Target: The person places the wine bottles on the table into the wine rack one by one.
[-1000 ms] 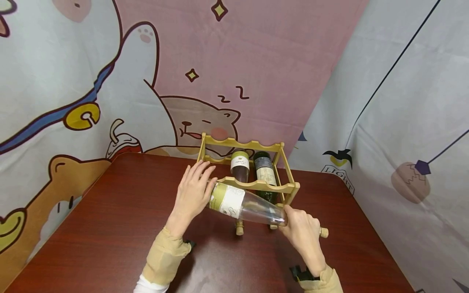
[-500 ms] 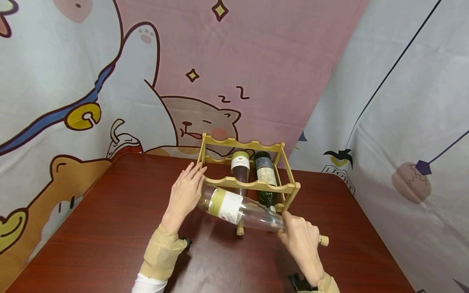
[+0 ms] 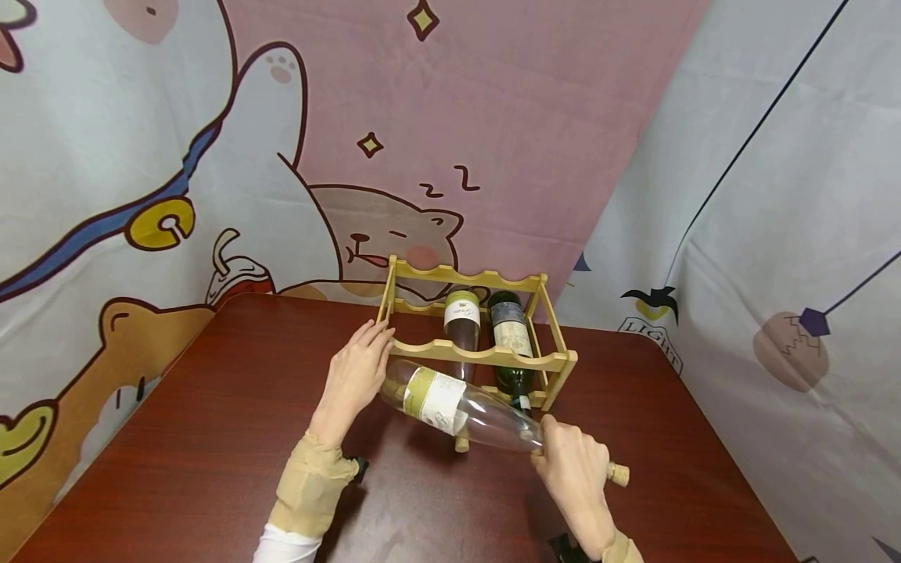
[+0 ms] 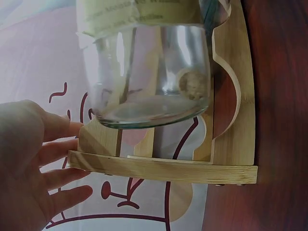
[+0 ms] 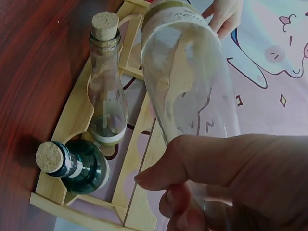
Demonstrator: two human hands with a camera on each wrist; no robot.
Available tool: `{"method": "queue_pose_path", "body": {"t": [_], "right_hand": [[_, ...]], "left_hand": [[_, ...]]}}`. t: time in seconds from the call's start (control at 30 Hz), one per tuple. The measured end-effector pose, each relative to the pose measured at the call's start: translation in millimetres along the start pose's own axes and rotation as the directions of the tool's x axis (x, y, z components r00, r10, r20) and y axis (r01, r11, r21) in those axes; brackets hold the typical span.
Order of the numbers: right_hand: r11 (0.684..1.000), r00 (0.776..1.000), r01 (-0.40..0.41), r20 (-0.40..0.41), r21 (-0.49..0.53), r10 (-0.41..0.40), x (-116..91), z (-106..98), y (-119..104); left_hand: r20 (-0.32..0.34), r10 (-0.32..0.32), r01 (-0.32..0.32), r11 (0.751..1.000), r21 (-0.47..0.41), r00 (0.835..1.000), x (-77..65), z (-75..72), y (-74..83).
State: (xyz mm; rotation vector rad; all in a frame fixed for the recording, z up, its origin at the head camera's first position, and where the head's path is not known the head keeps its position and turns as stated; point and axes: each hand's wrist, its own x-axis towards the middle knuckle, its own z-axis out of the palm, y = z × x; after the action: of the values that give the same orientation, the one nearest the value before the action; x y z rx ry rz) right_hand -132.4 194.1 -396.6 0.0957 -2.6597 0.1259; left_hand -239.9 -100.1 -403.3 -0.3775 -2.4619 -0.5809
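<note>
My right hand (image 3: 573,469) grips the neck of a clear glass bottle (image 3: 493,422) with a cork and a green-and-white label. The bottle slants in front of the wooden wine rack (image 3: 486,357), its base toward the left. My left hand (image 3: 354,379) is at the rack's left front corner, fingers extended. In the left wrist view its fingertips touch the rack's wooden end (image 4: 163,168), apart from the bottle base (image 4: 154,108). Lying in the lower level of the rack are another clear bottle (image 3: 462,332) and a dark green bottle (image 3: 511,335), corks toward me.
The rack stands on a reddish-brown table (image 3: 211,438), near its back edge. Behind it hangs a cartoon-printed cloth (image 3: 535,141). The corks (image 5: 105,25) of the racked bottles stick out past the rack's front.
The clear bottle has been lowered slightly, and its neck end has come toward me. My left hand has left the bottle's base and moved left to the rack's corner.
</note>
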Motion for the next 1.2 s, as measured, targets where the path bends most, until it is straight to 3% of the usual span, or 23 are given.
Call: {"method": "queue_pose_path", "body": {"t": [0.4, 1.2], "right_hand": [[0.999, 1.0, -0.025, -0.015, -0.02, 0.025, -3.7, 4.8, -9.5], [0.992, 0.989, -0.126, -0.077, -0.001, 0.126, -12.6, 17.4, -32.6]], "left_hand": [[-0.048, 0.068, -0.068, 0.998, 0.016, 0.996, -2.8, 3.9, -4.6], [-0.047, 0.071, -0.07, 0.997, 0.024, 0.996, -2.0, 4.9, -5.1]]}}
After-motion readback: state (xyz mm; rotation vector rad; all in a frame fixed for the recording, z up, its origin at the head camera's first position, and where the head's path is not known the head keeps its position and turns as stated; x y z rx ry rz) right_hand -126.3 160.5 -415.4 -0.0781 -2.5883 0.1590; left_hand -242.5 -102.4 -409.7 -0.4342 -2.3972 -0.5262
